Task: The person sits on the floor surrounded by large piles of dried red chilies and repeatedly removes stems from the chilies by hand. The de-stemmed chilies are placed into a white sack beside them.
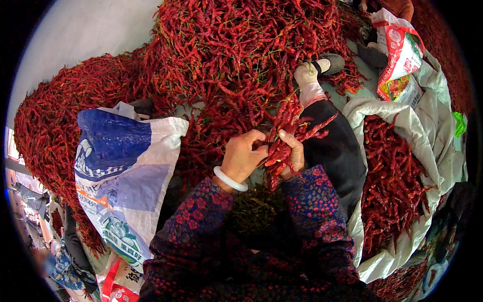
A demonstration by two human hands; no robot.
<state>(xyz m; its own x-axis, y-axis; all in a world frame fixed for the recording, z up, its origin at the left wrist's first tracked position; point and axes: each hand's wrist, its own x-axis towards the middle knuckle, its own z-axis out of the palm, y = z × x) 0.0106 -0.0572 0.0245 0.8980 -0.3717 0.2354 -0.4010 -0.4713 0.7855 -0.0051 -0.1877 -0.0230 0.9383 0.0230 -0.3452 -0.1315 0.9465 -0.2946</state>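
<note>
My right hand (294, 153) is closed round a bunch of dried red chillies (287, 118), with the thumb lying over them. Against the left side of the bunch, my left hand (240, 155) has its fingers curled and its thumb and forefinger pinched at the chilli stems. The exact grip of those fingertips is partly hidden. A white bangle (230, 179) circles the left wrist. Beneath the hands, between my flowered sleeves, sits a dark greenish-brown heap of what look like stems (255, 209).
A large pile of red chillies (236, 45) spreads ahead and to the left. At right stands an open white woven sack (356, 234) holding chillies. Printed sacks (133, 166) cover my left side. My outstretched leg (336, 146) lies between pile and sack; another person (68, 267) is at far left.
</note>
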